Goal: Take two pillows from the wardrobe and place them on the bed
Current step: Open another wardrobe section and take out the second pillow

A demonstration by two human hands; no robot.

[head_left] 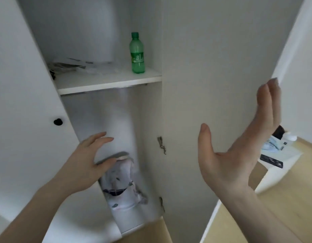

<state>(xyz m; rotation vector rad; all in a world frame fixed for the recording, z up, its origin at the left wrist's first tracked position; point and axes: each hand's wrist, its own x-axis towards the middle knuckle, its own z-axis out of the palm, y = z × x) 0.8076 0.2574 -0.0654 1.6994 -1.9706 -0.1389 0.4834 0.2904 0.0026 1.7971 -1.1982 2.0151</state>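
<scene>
Nearest the camera, two bare forearms rise from the bottom corners of the frame. The left hand (85, 165) reaches up from the lower left, wrist bent, palm turned toward the wardrobe interior, fingers spread and gently curved — open, holding nothing. Its thumb lies across the top of a patterned fabric bundle (122, 183) at lower centre; whether it actually touches the cloth I cannot tell. The right hand (239, 148) stands at centre right, held edge-on with the palm facing left, four fingers straight and together pointing up, thumb splayed wide — open and empty, close in front of the right door (213, 67).

The bundle, white with small dark marks, sits low in the open compartment of the wardrobe (116, 109); it may be a pillow, but blur leaves that unsure. The left door (20, 85) stands open at the left edge, a dark knob on it.

Farther back, in the upper centre, a shelf (108, 81) carries a green plastic bottle (137, 53) standing upright, with papers (71, 65) lying to its left
</scene>
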